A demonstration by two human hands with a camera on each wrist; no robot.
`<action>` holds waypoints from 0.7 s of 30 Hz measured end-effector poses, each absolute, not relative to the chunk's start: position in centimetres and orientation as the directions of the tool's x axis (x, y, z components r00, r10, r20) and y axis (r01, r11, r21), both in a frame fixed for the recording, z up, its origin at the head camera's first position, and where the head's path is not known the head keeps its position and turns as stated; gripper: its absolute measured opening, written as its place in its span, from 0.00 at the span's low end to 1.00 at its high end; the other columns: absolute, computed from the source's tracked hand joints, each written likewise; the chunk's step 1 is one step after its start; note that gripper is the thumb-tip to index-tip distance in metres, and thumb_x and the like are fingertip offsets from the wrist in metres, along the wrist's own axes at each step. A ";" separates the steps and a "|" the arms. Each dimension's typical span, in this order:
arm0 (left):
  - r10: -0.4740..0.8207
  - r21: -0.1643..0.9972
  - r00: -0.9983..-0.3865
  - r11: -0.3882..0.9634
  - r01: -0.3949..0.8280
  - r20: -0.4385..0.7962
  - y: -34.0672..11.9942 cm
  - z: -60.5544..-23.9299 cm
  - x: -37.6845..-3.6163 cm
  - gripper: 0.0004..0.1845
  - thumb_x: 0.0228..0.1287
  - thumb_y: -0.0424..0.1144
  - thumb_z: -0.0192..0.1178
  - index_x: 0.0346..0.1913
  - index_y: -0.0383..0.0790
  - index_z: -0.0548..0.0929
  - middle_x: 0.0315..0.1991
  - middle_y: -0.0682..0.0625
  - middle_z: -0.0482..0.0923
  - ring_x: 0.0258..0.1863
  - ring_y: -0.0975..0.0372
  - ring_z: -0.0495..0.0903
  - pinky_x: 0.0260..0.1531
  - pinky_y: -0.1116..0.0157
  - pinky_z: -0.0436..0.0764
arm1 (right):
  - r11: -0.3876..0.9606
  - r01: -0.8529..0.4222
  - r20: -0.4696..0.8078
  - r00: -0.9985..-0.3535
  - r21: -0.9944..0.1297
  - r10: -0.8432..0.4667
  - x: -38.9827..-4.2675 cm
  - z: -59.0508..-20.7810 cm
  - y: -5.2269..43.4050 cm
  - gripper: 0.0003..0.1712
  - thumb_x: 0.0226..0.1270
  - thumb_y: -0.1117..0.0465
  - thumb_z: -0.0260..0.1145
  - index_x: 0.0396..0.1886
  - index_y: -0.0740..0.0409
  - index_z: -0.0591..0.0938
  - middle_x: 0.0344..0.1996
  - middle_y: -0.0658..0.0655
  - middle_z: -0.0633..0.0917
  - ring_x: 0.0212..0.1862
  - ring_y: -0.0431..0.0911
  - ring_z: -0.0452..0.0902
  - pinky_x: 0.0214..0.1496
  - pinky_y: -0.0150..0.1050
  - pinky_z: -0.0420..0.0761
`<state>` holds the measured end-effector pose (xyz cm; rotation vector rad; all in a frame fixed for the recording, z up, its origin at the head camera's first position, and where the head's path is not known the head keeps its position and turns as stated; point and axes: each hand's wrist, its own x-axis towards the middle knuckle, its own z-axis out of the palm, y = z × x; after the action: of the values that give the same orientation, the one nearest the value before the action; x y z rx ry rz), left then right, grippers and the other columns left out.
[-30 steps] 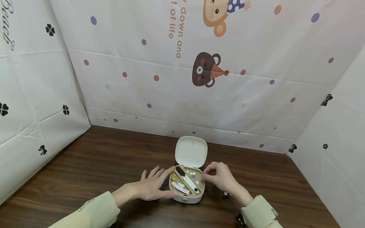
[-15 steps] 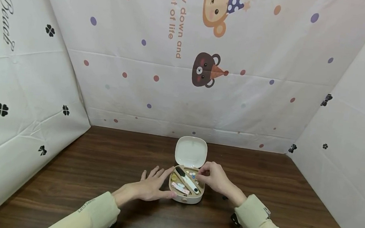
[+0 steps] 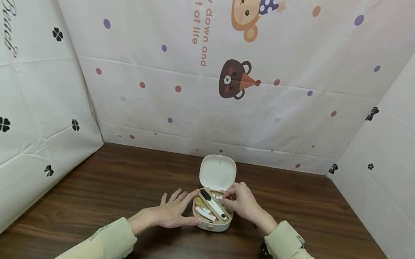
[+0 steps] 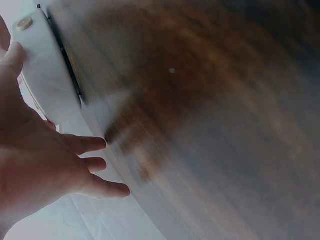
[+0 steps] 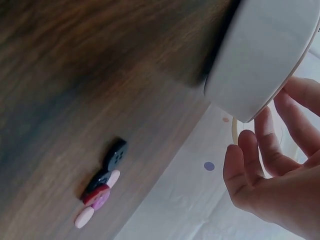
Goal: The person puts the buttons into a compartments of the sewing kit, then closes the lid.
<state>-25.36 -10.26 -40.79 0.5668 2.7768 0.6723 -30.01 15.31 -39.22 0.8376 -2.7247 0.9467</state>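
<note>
While your left hand (image 3: 170, 212) lies flat on the wooden table (image 3: 121, 187) with straight fingers touching the left wall of the sewing kit box (image 3: 211, 225), your right hand (image 3: 240, 200) hovers over the box's right-hand compartment, fingertips curled together above the small buttons (image 3: 218, 197) lying there. Whether a button is pinched between those fingertips cannot be told; the head view hides it, and the right wrist view shows only curled fingers (image 5: 255, 165) beside the box's outer wall (image 5: 265, 60).

The step in hand appears to be moving buttons between table and box, one at a time. A loose cluster of dark, red and pink buttons (image 5: 102, 185) lies on the table just to the right of the box, behind your right wrist.

The next move calls for a fine fingertip pinch and a steady left hand, so the light box does not slide.

The box sits near the table's middle, its latch side toward you and its white lid (image 3: 217, 172) hinged open at the far side, standing tilted back. Its long axis runs from you toward the back wall. Inside, a white tool with a black tip (image 3: 213, 204) lies diagonally, its black end pointing far-left.
</note>
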 end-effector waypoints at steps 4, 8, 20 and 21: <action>0.416 0.478 -0.901 0.821 0.313 -0.126 -10.3 -40.7 -25.3 0.50 0.58 0.73 0.52 0.77 0.56 0.44 0.75 0.35 0.53 0.76 0.42 0.44 0.65 0.30 0.43 | 0.659 -0.548 0.309 -0.836 -0.516 -0.453 -30.1 -39.2 15.5 0.04 0.55 0.62 0.72 0.23 0.52 0.88 0.28 0.48 0.83 0.35 0.42 0.67 0.36 0.32 0.66; 0.414 0.475 -0.902 0.823 0.311 -0.127 -10.3 -40.7 -25.3 0.51 0.58 0.73 0.52 0.77 0.56 0.44 0.75 0.35 0.53 0.76 0.42 0.44 0.65 0.30 0.43 | 0.667 -0.550 0.323 -0.835 -0.503 -0.446 -30.1 -39.2 16.1 0.03 0.57 0.61 0.71 0.26 0.52 0.89 0.29 0.47 0.83 0.36 0.42 0.69 0.38 0.33 0.67; 0.413 0.480 -0.902 0.821 0.310 -0.123 -10.2 -40.8 -25.3 0.51 0.58 0.73 0.53 0.77 0.56 0.45 0.75 0.35 0.52 0.76 0.42 0.44 0.65 0.30 0.43 | 0.725 -0.559 0.339 -0.827 -0.404 -0.449 -29.3 -39.4 20.2 0.06 0.55 0.65 0.72 0.23 0.49 0.85 0.22 0.43 0.77 0.27 0.38 0.70 0.43 0.39 0.73; 0.413 0.478 -0.903 0.822 0.311 -0.122 -10.2 -40.8 -25.3 0.51 0.58 0.73 0.52 0.77 0.56 0.45 0.75 0.35 0.52 0.76 0.42 0.44 0.65 0.30 0.43 | 0.734 -0.563 0.331 -0.824 -0.380 -0.460 -29.1 -39.5 20.8 0.07 0.54 0.64 0.72 0.23 0.48 0.85 0.21 0.42 0.77 0.26 0.37 0.70 0.45 0.41 0.73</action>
<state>-25.32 -10.23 -40.79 0.5606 2.7850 0.6753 -29.11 20.76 -39.46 0.8131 -2.7215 0.6989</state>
